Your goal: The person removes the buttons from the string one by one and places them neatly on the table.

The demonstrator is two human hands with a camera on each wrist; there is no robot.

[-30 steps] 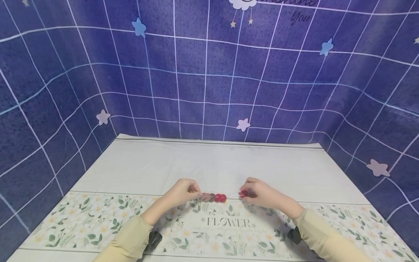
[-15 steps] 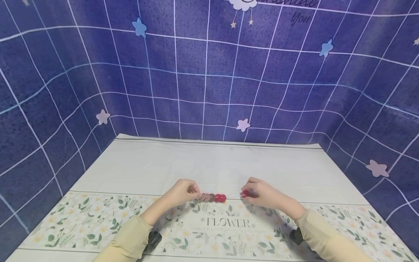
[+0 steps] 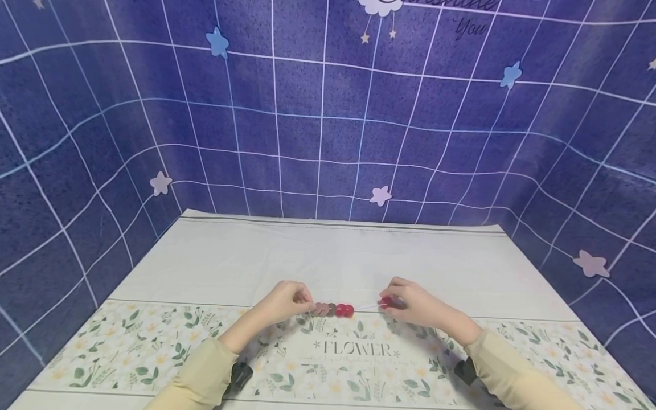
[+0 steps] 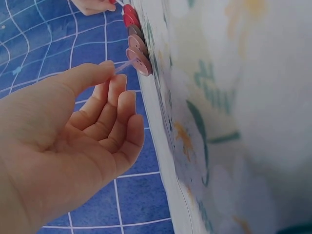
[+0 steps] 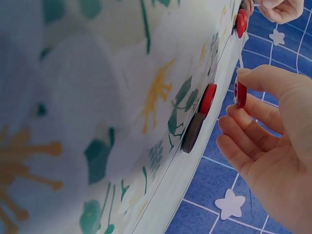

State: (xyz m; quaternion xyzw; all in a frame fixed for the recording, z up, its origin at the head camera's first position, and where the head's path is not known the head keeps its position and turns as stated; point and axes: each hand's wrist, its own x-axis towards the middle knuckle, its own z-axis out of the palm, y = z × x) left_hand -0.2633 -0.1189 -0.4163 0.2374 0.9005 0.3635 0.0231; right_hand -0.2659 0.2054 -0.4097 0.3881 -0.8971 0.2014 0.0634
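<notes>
My left hand [image 3: 288, 297] pinches the end of a pale translucent cord [image 4: 125, 66] between thumb and forefinger, its other fingers curved. Beside it a row of threaded buttons lies overlapping on the table: pink buttons [image 4: 139, 61] nearest the hand, a dark button [image 3: 332, 309], then red buttons [image 3: 345, 310]. Past them the cord stretches to my right hand [image 3: 408, 303]. That hand pinches a red button [image 5: 240, 94] on edge between thumb and forefinger; the cord reaches this button. Whether it passes through a hole cannot be made out.
Near the right hand, a loose red button [image 5: 208, 100] and a dark brown button [image 5: 193, 133] lie on the table. A white cloth with a floral band [image 3: 359, 364] covers the table. Behind it hangs a blue gridded curtain [image 3: 328, 142] with stars.
My right hand has shifted slightly to the right with the red button, and the visible cord between it and the row is a little longer. My left hand stays nearly still.
</notes>
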